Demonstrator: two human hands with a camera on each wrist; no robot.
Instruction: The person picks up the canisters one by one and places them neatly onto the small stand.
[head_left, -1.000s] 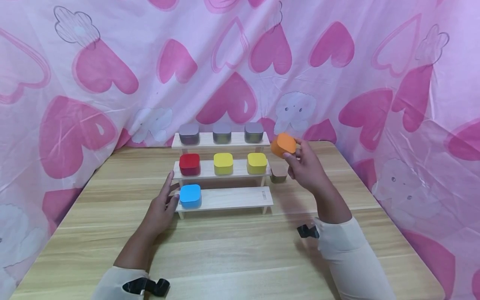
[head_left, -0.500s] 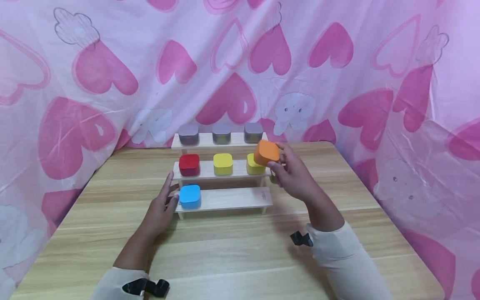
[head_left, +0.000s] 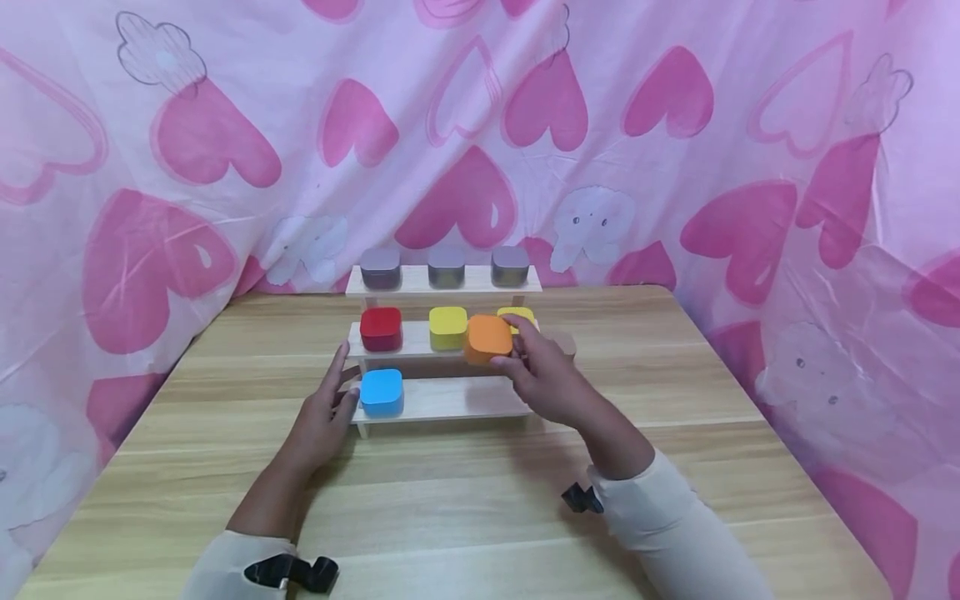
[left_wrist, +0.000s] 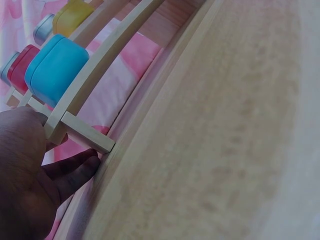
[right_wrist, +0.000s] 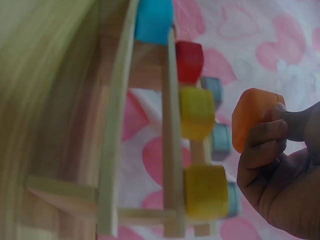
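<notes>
My right hand pinches a rounded orange box between thumb and fingers, in front of the middle tier of a pale wooden three-tier stand. Thumb and curled fingers also show round the orange box in the right wrist view. At the stand's left end, my left hand touches the wood with loosely extended fingers. Beside it a blue box sits on the front tier. The middle tier bears a red box, a yellow box and another yellow box, partly hidden.
Three grey boxes stand along the back tier. A brownish box on the wooden table is partly hidden behind the right hand. A pink heart-patterned cloth hangs behind the table.
My right hand has carried the orange box leftward and down, from right of the stand to in front of its middle tier. The left hand stays at the stand's left end.
</notes>
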